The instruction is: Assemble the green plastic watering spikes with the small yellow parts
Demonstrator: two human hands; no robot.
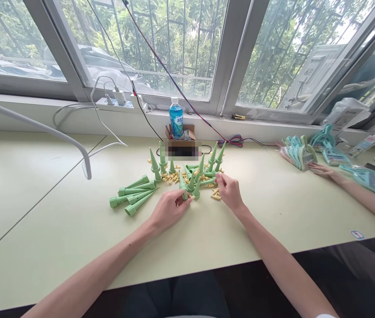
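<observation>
My left hand (170, 207) is closed around the lower part of a green plastic spike (181, 181) near the front of a cluster. A small yellow peg (192, 198) shows by its fingertips. My right hand (229, 191) has its fingers pinched together at the cluster's right side, beside a lying green spike (210, 174); what they hold is hidden. Green spikes (154, 164) stand upright at the back left, and others (219, 157) at the back right. Loose yellow pegs (171, 178) lie among them. Several hollow green spikes (136, 194) lie in a pile left of my left hand.
A blue bottle (176, 119) stands in a small cardboard box (190, 132) behind the cluster. Coiled cable (235, 141) lies at the back. A white metal arm (42, 119) crosses the left. Another person's hand (323, 170) touches bundled teal hangers (301, 152) at right.
</observation>
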